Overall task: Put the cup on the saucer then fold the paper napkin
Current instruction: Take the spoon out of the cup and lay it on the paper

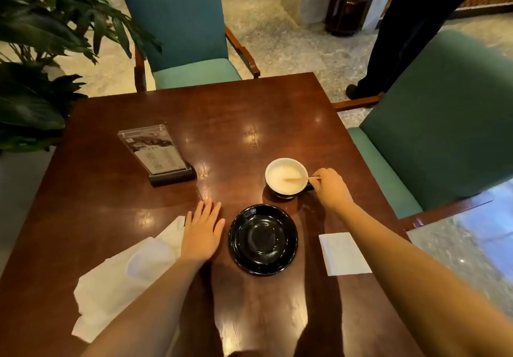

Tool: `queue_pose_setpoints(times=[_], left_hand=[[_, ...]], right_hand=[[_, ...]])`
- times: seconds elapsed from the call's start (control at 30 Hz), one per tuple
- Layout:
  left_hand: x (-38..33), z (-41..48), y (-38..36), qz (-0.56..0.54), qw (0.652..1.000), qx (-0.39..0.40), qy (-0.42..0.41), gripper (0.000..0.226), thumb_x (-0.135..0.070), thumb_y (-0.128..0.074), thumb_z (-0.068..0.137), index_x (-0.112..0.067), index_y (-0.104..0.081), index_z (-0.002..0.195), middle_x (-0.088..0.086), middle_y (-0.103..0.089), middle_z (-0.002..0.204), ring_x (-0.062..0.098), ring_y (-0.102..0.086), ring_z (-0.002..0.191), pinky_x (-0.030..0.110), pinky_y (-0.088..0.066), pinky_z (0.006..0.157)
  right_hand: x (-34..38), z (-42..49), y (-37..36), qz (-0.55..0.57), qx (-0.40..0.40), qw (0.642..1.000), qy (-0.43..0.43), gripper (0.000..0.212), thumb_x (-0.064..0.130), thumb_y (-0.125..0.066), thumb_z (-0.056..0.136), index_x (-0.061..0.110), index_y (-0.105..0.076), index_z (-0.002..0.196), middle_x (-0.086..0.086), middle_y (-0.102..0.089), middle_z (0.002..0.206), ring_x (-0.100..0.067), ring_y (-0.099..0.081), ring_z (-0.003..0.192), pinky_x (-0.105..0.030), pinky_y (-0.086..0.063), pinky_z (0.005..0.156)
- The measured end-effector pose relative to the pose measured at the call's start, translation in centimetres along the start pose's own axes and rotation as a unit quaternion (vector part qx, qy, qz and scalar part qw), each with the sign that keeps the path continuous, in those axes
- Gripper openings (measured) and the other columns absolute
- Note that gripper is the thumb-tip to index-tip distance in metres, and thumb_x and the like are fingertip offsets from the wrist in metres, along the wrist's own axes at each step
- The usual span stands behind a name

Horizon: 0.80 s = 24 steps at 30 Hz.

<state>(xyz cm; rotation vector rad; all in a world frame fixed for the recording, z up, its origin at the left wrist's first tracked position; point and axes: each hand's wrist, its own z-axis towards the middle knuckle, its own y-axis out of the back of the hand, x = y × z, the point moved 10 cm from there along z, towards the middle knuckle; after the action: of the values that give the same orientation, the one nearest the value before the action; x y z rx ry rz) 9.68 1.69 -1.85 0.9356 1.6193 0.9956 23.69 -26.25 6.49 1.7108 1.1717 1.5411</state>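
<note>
A cup (286, 176), white inside and dark outside, stands on the wooden table (249, 112) with pale liquid and a wooden stirrer in it. My right hand (331, 188) reaches to its right side with fingers curled at the handle. Just in front of the cup lies an empty black saucer (263, 239). My left hand (202, 230) rests flat on the table left of the saucer, fingers straight. A crumpled white paper napkin (122, 276) lies under my left forearm. A small folded white napkin (342, 254) lies right of the saucer.
An acrylic menu stand (156, 152) on a dark base stands at mid-left of the table. Teal chairs (183, 29) stand at the far side and at the right (444, 123). A plant (41, 51) fills the left. A person's dark legs (410, 37) stand at the back right.
</note>
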Motion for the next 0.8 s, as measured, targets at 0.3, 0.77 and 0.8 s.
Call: queue_pose_setpoints(times=[0.3,0.77,0.8], left_hand=[[0.3,-0.4,-0.4,0.055,0.996,-0.065,-0.012,0.061,-0.046,-0.013,0.091,-0.021,-0.029,0.144,0.004,-0.023,0.153,0.022,-0.014,0.142,0.045,-0.011,0.114],[0.3,-0.8,-0.4,0.062,0.995,-0.074,-0.011,0.056,-0.042,-0.018,0.093,-0.020,-0.030,0.143,0.004,-0.025,0.153,0.021,-0.015,0.142,0.046,-0.013,0.114],[0.2,-0.8,-0.4,0.064,0.995,-0.075,-0.012,0.056,-0.042,-0.018,0.093,-0.020,-0.031,0.143,0.005,-0.026,0.152,0.022,-0.016,0.142,0.047,-0.014,0.114]], right_hand=[[1.7,-0.3,0.3,-0.151,0.024,0.988,0.033,0.012,0.017,-0.049,0.095,0.009,-0.054,0.102,-0.011,-0.060,0.100,-0.028,-0.060,0.080,-0.036,-0.048,0.065],[0.8,-3.4,1.1,-0.290,0.052,0.955,0.036,0.015,0.009,-0.048,0.093,0.006,-0.063,0.095,-0.006,-0.049,0.079,-0.028,-0.061,0.071,-0.035,-0.052,0.062],[0.6,-3.8,1.0,-0.286,0.053,0.956,0.027,0.016,0.009,-0.048,0.093,0.006,-0.063,0.094,-0.007,-0.050,0.078,-0.029,-0.061,0.070,-0.035,-0.052,0.063]])
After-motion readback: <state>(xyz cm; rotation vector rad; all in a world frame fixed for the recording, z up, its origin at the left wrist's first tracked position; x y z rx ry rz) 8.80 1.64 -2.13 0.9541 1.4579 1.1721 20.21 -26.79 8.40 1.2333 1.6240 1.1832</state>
